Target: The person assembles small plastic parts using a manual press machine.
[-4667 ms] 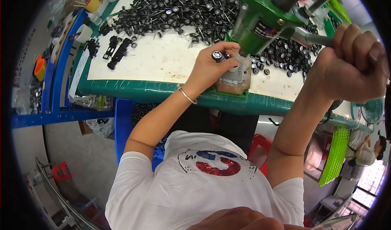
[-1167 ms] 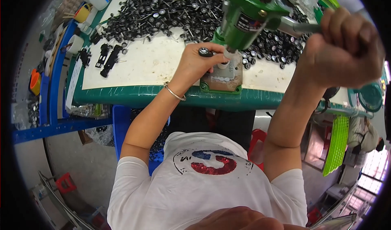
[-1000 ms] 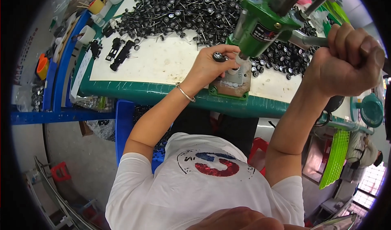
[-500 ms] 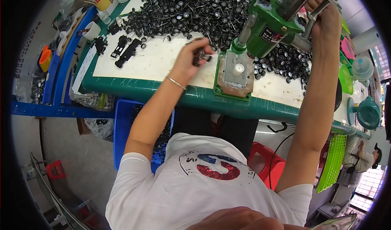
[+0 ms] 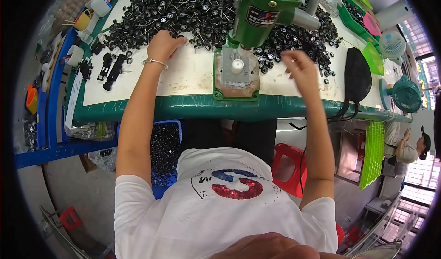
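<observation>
My left hand (image 5: 166, 47), with a bracelet at its wrist, is at the near edge of a heap of black toy wheels on metal axles (image 5: 193, 12). Its fingers curl away from view, so whether they grip anything is hidden. To the right, my right hand (image 5: 301, 70) hovers beside a pile of loose black wheels (image 5: 287, 38), fingers bent and apart, nothing visible in them. Between the hands stands a green bench press (image 5: 257, 22). A white round holder (image 5: 237, 66) sits on its base plate (image 5: 235, 92), below the press head.
Black toy chassis parts (image 5: 115, 73) lie on the left of the white tabletop. A black cloth item with straps (image 5: 357, 77) hangs over the right edge, near small fans (image 5: 406, 95). Below the table is a blue bin (image 5: 179, 129) of small dark parts.
My right hand has come down from the press lever to the loose wheels. My left hand, which held a wheel-and-axle piece, has moved left to the heap. The view has shifted rightward.
</observation>
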The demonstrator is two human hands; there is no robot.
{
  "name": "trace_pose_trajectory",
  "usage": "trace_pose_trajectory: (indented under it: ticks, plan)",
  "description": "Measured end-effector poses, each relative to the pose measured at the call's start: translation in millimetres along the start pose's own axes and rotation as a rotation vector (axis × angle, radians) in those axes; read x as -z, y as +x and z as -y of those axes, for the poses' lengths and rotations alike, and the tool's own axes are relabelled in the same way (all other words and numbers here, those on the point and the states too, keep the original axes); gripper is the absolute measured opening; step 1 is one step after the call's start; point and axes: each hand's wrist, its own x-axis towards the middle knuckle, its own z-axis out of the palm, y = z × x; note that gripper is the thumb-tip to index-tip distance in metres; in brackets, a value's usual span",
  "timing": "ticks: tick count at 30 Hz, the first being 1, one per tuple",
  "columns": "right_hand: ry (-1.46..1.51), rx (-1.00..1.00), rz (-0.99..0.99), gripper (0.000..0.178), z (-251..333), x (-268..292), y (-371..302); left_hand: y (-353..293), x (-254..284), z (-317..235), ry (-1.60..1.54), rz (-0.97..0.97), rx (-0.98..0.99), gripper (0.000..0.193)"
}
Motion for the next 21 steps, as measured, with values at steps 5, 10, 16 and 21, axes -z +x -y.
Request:
trace_pose_trajectory:
  ticks: [5,10,16,21]
  plan:
    - [-0.38,0.258,0.056,0.019,-8,-37,-29,1,-6,6,0.026,-0.05,-0.043,0.03]
    - [-0.526,0.298,-0.055,0.018,-12,-45,-26,-33,-5,10,-0.58,-0.038,-0.042,0.021]
    - [-0.157,0.34,-0.141,0.014,-2,-46,-24,-84,-3,-24,-0.863,0.127,-0.141,0.012]
    - [-0.008,0.46,-0.013,0.016,41,-68,-22,-104,-23,-46,-0.932,0.182,-0.231,0.012]
